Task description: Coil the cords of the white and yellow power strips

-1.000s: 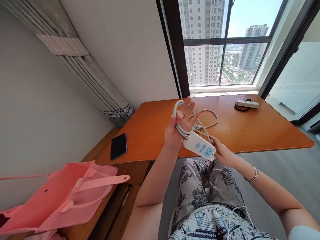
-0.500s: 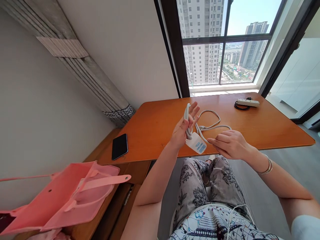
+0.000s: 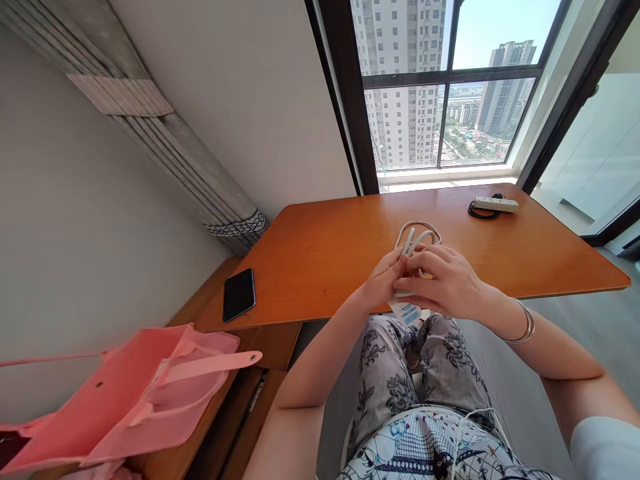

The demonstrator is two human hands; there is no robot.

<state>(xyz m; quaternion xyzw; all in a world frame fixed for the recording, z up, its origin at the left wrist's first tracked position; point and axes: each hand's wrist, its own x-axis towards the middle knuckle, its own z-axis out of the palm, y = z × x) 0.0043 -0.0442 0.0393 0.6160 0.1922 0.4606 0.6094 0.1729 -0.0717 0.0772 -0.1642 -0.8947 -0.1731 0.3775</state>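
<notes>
Over the table's front edge, my left hand (image 3: 384, 279) is closed around a looped bundle of white cable (image 3: 411, 241). My right hand (image 3: 445, 281) lies across it from the right, fingers bent and closed on the cable beside the left fingers; its fingertips partly hide the bundle. Below both hands hangs a flat white block (image 3: 406, 312) with blue markings, mostly covered by the right fingers. Behind the hands, a loose loop of the same cable rests on the wooden table (image 3: 330, 247); its plug is hidden from view.
A black phone (image 3: 239, 295) lies near the table's left edge. At the far right sits a white power strip (image 3: 496, 205) with a black cord. An open pink bag (image 3: 150, 393) stands at the lower left. A window (image 3: 445, 80) is beyond the table.
My right hand has moved left and up, bringing cable against the bundle in my left hand. The left hand has shifted slightly right and down, its fingers now closed in more.
</notes>
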